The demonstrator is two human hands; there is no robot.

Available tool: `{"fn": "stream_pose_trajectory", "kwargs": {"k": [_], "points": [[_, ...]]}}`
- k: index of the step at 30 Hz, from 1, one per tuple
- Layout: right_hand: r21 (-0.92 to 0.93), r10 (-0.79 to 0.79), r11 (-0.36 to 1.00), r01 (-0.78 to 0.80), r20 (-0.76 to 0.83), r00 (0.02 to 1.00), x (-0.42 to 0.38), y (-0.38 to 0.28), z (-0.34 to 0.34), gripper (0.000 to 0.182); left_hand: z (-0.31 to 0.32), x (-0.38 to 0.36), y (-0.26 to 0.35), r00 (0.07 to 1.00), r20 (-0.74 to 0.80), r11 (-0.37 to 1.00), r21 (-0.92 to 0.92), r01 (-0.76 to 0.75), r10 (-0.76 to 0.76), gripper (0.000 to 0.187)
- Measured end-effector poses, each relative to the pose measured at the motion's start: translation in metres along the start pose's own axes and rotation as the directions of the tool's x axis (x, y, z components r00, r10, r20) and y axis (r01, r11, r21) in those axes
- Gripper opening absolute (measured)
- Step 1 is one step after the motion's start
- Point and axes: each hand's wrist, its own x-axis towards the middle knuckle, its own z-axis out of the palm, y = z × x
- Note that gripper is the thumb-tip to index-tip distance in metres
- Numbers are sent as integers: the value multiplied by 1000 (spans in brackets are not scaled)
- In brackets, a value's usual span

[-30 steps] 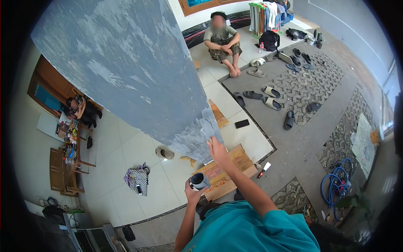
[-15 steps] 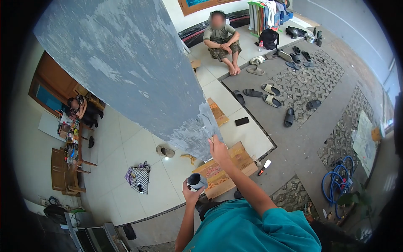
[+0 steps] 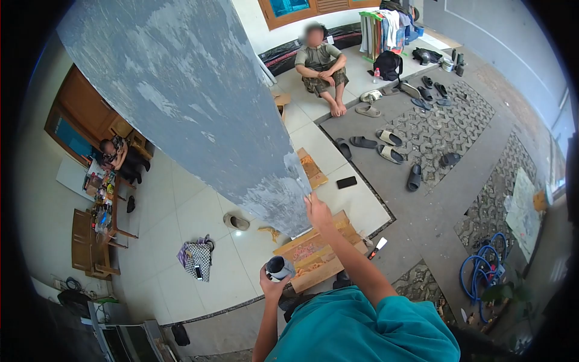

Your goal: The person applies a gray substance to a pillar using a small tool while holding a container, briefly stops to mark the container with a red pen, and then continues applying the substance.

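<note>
My left hand [image 3: 272, 285] holds a cup [image 3: 284, 269]; my right hand [image 3: 318, 212] curls by the pillar [image 3: 199, 114], its contents unclear on my feed.

The broad grey column [image 3: 199, 102] wears a matt, chalky skin, streaked with paler patches and roughest near its foot. Similar grey smears dull the small rounded cup [image 3: 288, 269], its own material hard to tell. Flattened brown printed cardboard [image 3: 316, 279] looks dry and matt beside smooth, glossy white floor tiles [image 3: 160, 241]. The grey perforated paving [image 3: 449, 130] is coarse, concrete-like; the teal shirt [image 3: 368, 329] is soft matt cloth; the black rectangular phone [image 3: 347, 182] is smooth; the brown door [image 3: 90, 102] is wood.
</note>
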Motion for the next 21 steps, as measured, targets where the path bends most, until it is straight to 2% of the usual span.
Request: {"fn": "stream_pose_trajectory", "kwargs": {"k": [2, 3, 5, 8, 11, 12, 14, 15, 17, 21], "points": [[57, -132, 989, 138, -111, 985, 21, -19, -14, 28, -2, -1, -5, 1000, 5, 1000, -1, 10, -10, 82], [59, -130, 989, 137, -111, 985, 29, -27, -18, 28, -3, -1, -8, 1000, -2, 1000, 6, 14, -14, 82], [-45, -17, 999, 16, -32, 999, 37, -35, -22, 29, -4, -6, -7, 1000, -12, 1000, 12, 21, -21, 82], [-109, 69, 992, -67, 13, 998, 25, -30, -20, 30, -3, 0, 2, 1000, -8, 999, -21, 27, -27, 83], [-131, 100, 987, -96, 27, 995, 7, -24, -21, 31, -5, 1, 0, 999, -2, 999, 20, 49, -49, 83], [-128, 102, 987, -99, 18, 995, 6, -29, -26, 31, -6, 2, -1, 999, 6, 999, 17, 38, -38, 83], [-9, 55, 998, -55, -18, 998, 4, -38, -34, 31, -7, 4, -2, 1000, 21, 1000, 14, 19, -20, 83], [-10, 56, 998, -56, -28, 998, 7, -45, -39, 31, -8, 5, -3, 1000, 17, 999, 32, 12, -13, 83], [7, -35, 999, 36, -88, 996, 20, -61, -48, 28, -6, 10, -3, 1000, 17, 999, 43, -3, 2, 82], [-69, -3, 998, 0, -42, 999, 35, -52, -36, 30, 1, 12, 1, 1000, 15, 1000, 30, -6, 5, 82]]}}
